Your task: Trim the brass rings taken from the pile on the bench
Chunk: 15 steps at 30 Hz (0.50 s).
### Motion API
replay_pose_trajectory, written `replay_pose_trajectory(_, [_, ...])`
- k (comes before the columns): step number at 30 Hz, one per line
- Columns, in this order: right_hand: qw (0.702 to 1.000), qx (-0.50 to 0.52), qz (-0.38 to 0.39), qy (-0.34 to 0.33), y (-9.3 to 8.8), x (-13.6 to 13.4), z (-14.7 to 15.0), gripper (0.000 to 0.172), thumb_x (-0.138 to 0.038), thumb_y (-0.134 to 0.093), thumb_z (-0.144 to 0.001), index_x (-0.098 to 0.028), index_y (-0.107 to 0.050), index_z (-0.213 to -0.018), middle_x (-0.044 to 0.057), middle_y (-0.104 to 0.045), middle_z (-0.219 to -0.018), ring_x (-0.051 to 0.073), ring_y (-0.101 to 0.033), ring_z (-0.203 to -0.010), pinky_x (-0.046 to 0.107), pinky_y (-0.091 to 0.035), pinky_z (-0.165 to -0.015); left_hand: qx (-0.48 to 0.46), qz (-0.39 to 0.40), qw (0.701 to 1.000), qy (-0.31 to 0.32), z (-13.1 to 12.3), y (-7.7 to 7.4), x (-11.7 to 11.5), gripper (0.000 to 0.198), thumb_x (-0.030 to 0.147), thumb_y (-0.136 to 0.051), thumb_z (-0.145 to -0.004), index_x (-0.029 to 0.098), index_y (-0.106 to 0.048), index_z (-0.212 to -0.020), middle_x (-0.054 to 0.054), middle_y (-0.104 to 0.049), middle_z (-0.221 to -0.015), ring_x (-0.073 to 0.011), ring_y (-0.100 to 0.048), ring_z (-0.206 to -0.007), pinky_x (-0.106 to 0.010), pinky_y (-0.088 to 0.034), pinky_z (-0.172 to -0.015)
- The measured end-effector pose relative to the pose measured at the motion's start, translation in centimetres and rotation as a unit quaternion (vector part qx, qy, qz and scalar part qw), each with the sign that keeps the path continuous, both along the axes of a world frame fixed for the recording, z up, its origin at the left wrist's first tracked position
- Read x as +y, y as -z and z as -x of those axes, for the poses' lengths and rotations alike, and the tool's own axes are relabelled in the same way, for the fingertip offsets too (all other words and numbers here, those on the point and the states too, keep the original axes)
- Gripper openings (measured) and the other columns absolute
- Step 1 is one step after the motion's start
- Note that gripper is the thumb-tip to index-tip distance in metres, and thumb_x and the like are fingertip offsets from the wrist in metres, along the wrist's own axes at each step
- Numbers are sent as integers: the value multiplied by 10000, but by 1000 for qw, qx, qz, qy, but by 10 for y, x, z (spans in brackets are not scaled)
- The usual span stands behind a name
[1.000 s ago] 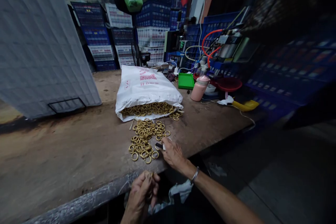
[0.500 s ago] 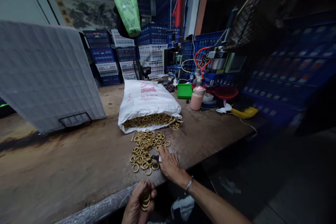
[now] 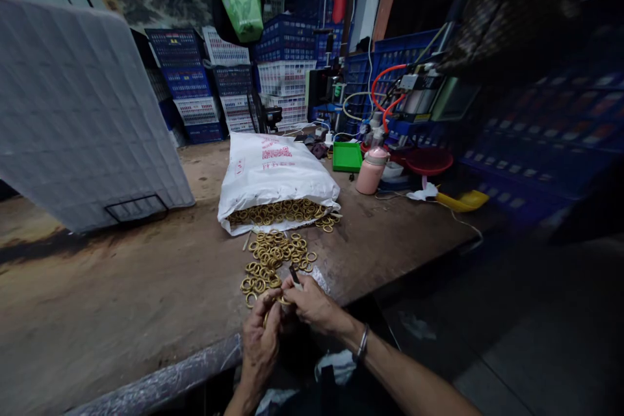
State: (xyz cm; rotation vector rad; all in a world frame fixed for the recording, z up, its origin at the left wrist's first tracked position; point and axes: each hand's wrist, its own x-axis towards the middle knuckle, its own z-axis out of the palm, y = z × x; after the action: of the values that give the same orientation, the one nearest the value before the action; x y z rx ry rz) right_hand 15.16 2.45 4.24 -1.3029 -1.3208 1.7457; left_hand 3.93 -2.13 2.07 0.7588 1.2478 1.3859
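Both hands meet at the near edge of the table (image 3: 146, 299), just nearer than the loose rings (image 3: 268, 257). Good handling would mean pinching the gold-coloured ring (image 3: 283, 301) by its rim, bracing the 2 hands against each other, and keeping the left fingertips clear of the dark tip of the tool (image 3: 294, 275); working above the tabletop would catch a dropped piece. Left hand (image 3: 260, 338): reaching up from the near side, fingers curled, closed on at least 1 ring; full count hidden. Right hand (image 3: 314, 304): entering from the right, bracelet (image 3: 361, 341) at the wrist, fingers clamped on the tool, its tip directed far and slightly left; contact with the ring unconfirmed. Loose rings lie before the white sack (image 3: 283, 175), whose near mouth shows further rings (image 3: 273, 212).
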Motion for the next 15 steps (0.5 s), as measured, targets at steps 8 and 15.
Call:
replay_pose_trajectory(8, [993, 71, 86, -42, 2, 2, 1, 87, -208, -419, -664, -192, -442, -747, -104, -400, -500, 6, -220, -302, 131, -155, -316, 115, -91, 989, -8, 6, 2, 4, 122, 262, -673, -631, 194, -659, -731, -26, -627, -710, -171, -559, -697, -249, -420, -695])
replay_pose_trajectory(15, [999, 19, 2, -27, 10, 7, -5, 273, -452, -379, -797, -188, -446, -789, -79, -452, -500, 25, -252, -306, 158, -185, -326, 197, -91, 976, -28, 11, 8, 9, 98, 259, -672, -627, 224, -650, -717, -22, -624, -696, -187, -546, -693, -261, -399, -699])
